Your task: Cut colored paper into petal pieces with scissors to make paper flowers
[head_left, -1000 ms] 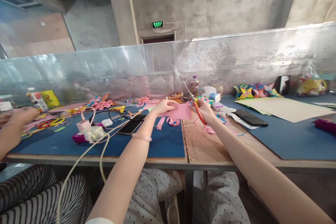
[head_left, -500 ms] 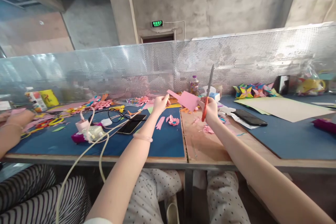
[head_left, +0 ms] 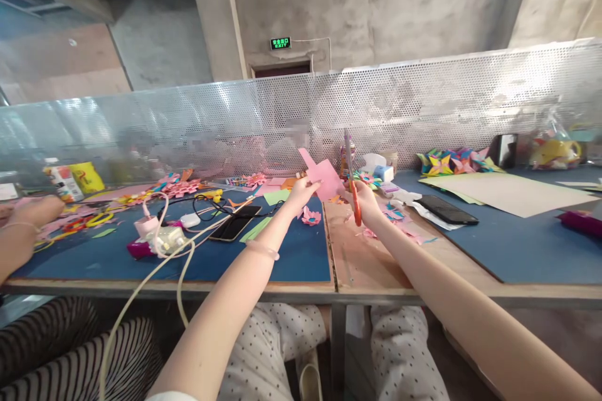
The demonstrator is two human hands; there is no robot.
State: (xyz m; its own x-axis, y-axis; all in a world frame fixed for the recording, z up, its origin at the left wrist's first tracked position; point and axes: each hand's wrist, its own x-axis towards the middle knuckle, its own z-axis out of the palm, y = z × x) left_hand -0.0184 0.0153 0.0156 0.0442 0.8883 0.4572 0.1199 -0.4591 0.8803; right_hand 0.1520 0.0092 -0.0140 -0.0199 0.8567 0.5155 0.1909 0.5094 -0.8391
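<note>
My left hand [head_left: 303, 192] pinches the lower left edge of a pink paper [head_left: 326, 179], which has a narrow strip sticking up at its upper left. Orange-handled scissors [head_left: 356, 202] are in my right hand [head_left: 364, 200], with the blades pointing up beside the paper's right edge. Both hands are raised over the table. Below them lies a pink paper flower [head_left: 311, 217] with a blue centre, and pink scraps [head_left: 404, 229] are spread to the right.
A phone [head_left: 236, 223] and cables lie left of my arm, near a power adapter [head_left: 167, 239]. Another phone [head_left: 446, 210] and large paper sheets [head_left: 508, 193] are at the right. A co-worker's hand [head_left: 41, 210] is at far left. A perforated screen [head_left: 404, 100] stands behind.
My left hand has moved from the strip's end to the paper's lower edge, and the strip now points up. The scissors have moved left, closer to the paper.
</note>
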